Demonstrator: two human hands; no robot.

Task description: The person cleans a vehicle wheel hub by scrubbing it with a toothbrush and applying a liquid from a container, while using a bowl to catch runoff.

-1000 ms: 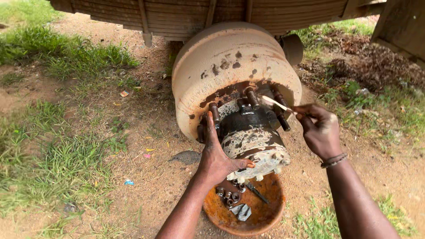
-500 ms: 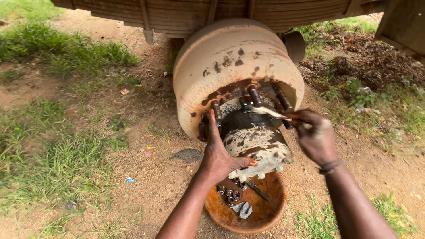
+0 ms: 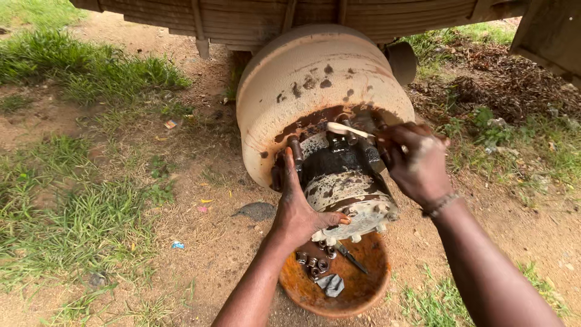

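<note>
Wheel hub stuck out from the rusty brake drum, its long axis pointing toward the camera and slightly down, over a rusty bowl of nuts on the dirt. The left hand lay open against the hub's left side, thumb underneath. The right hand was closed around a pale stick, its tip among the studs.

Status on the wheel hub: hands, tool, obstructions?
Left hand braces greasy cylindrical metal hub. Right hand holds pale thin stick at studs. Rusty round pan underneath; nothing blocking.
</note>
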